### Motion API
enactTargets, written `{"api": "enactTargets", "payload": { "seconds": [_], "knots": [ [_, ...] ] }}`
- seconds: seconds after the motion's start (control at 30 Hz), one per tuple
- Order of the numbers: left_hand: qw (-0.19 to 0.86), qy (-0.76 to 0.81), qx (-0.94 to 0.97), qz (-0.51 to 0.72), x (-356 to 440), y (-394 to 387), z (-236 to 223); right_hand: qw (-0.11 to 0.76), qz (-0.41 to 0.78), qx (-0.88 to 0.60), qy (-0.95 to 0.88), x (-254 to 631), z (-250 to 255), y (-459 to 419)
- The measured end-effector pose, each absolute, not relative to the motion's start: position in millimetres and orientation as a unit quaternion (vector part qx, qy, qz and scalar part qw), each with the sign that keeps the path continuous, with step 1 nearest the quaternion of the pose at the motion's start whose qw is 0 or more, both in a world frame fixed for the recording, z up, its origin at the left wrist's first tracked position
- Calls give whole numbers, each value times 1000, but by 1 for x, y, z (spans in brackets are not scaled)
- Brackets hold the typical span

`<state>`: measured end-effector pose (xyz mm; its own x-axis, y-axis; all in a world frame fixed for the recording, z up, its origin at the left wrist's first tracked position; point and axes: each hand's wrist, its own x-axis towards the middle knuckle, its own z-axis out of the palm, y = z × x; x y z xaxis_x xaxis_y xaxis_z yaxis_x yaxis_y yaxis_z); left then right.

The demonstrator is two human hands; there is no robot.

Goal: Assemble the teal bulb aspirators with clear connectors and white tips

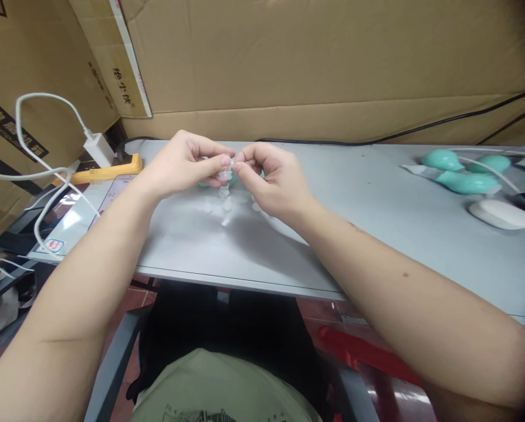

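Observation:
Above the grey table, my left hand is closed in a pinch on a small translucent plastic piece. My right hand is closed too, thumb and forefinger meeting right beside that piece; what its fingertips hold, if anything, is too small to make out. Below the hands, small translucent cone-tipped pieces stand on the tabletop, with a pale one close by the right hand. Teal objects show partly behind my fingers, mostly hidden.
Several teal bulb-shaped objects lie at the right, near a white rounded case. A phone, a yellow power strip with a white charger, and loose white cables occupy the left. Cardboard walls the table's back edge.

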<state>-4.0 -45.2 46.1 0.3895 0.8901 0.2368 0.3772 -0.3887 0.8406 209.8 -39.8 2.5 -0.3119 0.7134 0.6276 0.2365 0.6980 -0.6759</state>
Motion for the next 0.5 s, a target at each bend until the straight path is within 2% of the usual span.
{"api": "enactTargets", "payload": {
  "seconds": [0.27,0.5],
  "knots": [
    [366,432,751,339,-2,-49,51,455,273,-301,-792,214,10,-42],
    [378,424,746,348,0,-47,49,458,222,-318,-800,212,8,-43]
  ]
}}
